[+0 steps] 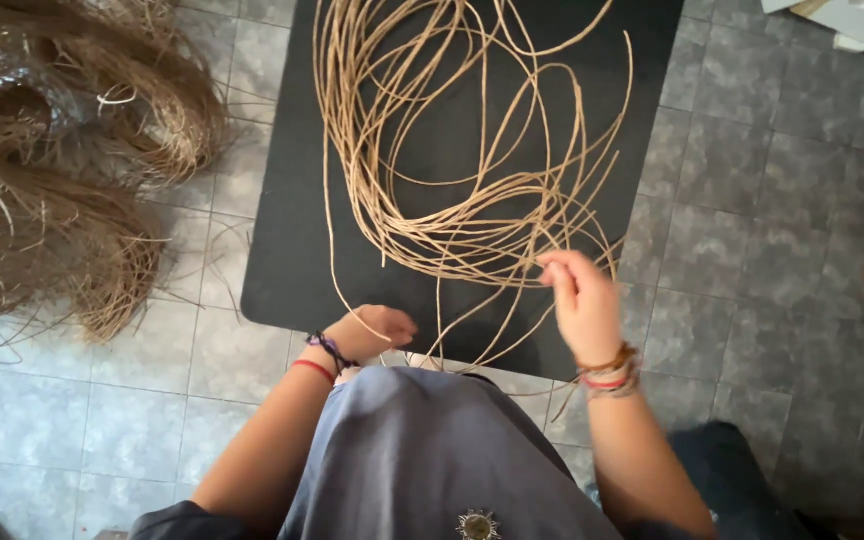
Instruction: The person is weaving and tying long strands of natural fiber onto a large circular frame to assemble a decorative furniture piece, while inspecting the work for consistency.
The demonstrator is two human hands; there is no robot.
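Where grey floor tiles (752, 200) spread, black mat (292, 250) w/ cane strands (452, 200).

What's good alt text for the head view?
Seen from above, a person's right hand pinches strands from a loose tangle of tan cane on a black mat, while the left hand rests curled at the mat's near edge. Bundles of brown fibre lie on the grey tiled floor to the left.
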